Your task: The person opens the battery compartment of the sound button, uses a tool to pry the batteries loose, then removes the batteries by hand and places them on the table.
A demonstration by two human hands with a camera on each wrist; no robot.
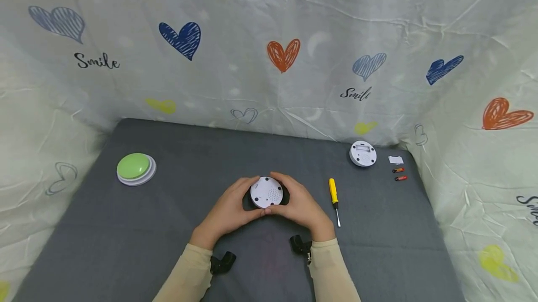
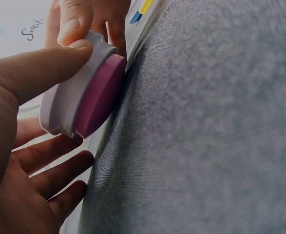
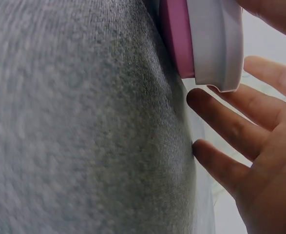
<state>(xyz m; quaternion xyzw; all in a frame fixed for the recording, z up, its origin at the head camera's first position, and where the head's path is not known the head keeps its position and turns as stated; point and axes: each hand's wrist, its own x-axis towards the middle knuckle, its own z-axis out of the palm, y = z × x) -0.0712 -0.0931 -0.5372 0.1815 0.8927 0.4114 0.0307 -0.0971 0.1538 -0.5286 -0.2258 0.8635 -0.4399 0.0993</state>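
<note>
One button [image 1: 266,192], pinched between my left hand [image 1: 228,206] and right hand [image 1: 303,204], dome [image 2: 101,97] down; screwdriver [image 1: 333,192] nearer the right.

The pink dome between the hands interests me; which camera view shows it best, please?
The left wrist view does: the pink dome shows side-on there, from end to end. The right wrist view shows only part of it, cut off by the top edge. The head view hides it, showing the white base facing up.

Makeshift, cloth-screened work corner: grey table [image 1: 105,246], pale hangings [image 1: 235,17] with hearts [image 1: 185,40] and "Smile" lettering [image 1: 96,62].
</note>
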